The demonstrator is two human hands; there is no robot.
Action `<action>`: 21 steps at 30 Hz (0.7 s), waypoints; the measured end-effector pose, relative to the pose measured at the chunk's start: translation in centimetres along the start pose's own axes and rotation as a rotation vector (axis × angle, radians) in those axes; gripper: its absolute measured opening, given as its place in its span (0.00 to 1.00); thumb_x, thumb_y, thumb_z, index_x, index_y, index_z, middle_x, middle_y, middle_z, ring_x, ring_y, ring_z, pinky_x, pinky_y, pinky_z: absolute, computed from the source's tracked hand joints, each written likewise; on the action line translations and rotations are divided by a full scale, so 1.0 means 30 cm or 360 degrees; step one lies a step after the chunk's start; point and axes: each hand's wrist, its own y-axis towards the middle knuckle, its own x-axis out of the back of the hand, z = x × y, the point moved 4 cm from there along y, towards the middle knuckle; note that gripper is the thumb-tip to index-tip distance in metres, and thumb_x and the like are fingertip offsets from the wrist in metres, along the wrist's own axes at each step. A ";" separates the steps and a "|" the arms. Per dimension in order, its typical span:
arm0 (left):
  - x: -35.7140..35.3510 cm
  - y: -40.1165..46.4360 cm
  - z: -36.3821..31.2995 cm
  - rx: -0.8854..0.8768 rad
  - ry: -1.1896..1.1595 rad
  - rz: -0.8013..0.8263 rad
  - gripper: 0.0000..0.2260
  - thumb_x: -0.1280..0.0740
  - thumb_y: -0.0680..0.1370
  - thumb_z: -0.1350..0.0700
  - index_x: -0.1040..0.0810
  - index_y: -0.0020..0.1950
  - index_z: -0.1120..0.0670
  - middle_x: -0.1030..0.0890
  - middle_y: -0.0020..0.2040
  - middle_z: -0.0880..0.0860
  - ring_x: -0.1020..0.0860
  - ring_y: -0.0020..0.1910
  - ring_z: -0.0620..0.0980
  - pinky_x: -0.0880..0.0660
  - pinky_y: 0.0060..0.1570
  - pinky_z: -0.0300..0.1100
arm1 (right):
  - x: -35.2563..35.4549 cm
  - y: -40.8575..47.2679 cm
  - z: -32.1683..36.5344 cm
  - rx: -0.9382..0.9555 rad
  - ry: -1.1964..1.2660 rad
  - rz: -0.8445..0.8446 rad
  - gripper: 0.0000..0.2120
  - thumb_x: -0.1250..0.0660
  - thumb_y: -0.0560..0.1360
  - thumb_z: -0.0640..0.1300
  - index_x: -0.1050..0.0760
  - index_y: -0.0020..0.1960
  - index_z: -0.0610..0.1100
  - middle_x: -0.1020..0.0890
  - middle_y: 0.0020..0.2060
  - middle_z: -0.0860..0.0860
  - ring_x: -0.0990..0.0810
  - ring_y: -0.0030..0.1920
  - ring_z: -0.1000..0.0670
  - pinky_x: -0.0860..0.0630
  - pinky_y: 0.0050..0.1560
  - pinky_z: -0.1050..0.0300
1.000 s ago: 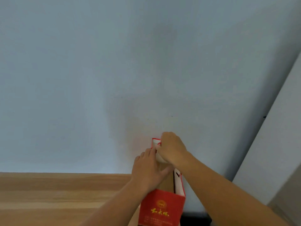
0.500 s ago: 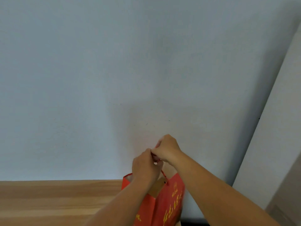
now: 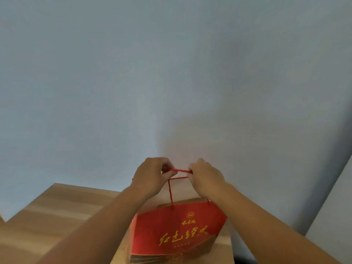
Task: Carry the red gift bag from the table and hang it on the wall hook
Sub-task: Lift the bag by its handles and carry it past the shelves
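The red gift bag [image 3: 177, 231], printed with yellow characters, hangs from its red cord handles [image 3: 180, 170] above the right end of the wooden table [image 3: 62, 212]. My left hand [image 3: 152, 176] pinches the cords at their left end and my right hand [image 3: 206, 177] pinches them at the right, so the cords are stretched level between the two fists. Both hands are held close to the pale blue wall [image 3: 171, 82]. No wall hook shows anywhere in the frame.
The wooden table runs from the lower left to under the bag, its right edge near the dark gap at the bottom right. A white panel or door frame [image 3: 335, 216] slants up the right edge.
The bag has turned its broad printed face toward me and risen. My hands, close together before, have pulled apart along the cord handles. The view has shifted so more of the table shows.
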 end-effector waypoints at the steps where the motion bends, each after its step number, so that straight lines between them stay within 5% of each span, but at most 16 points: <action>1: 0.037 -0.026 0.028 0.0036 0.0026 -0.0036 0.03 0.25 0.77 0.49 0.14 0.47 0.47 0.14 0.41 0.43 0.17 0.44 0.42 0.22 0.45 0.39 | -0.003 0.002 0.034 0.0073 0.0078 -0.0093 0.10 0.41 0.84 0.47 0.23 0.57 0.44 0.25 0.55 0.45 0.23 0.55 0.43 0.21 0.50 0.46; 5: 0.183 -0.156 0.159 0.0220 0.0094 -0.0201 0.02 0.27 0.78 0.50 0.17 0.46 0.45 0.15 0.41 0.42 0.17 0.46 0.40 0.20 0.47 0.43 | -0.016 -0.008 0.240 0.0445 0.0266 -0.0240 0.11 0.40 0.85 0.49 0.23 0.56 0.44 0.27 0.54 0.49 0.25 0.53 0.46 0.22 0.47 0.50; 14: 0.450 -0.552 0.432 0.0502 0.0250 -0.0503 0.01 0.28 0.78 0.54 0.18 0.48 0.48 0.18 0.40 0.41 0.18 0.44 0.42 0.21 0.44 0.40 | -0.149 -0.124 0.774 0.0781 0.0527 -0.0071 0.11 0.40 0.84 0.49 0.21 0.52 0.47 0.18 0.45 0.50 0.20 0.45 0.47 0.21 0.48 0.49; 21: 0.715 -0.890 0.652 0.0767 0.0311 -0.0715 0.02 0.30 0.78 0.49 0.20 0.47 0.41 0.16 0.43 0.38 0.18 0.46 0.39 0.18 0.45 0.43 | -0.215 -0.226 1.193 0.1032 0.0607 -0.0008 0.05 0.35 0.81 0.53 0.25 0.46 0.59 0.22 0.36 0.59 0.23 0.36 0.59 0.27 0.37 0.63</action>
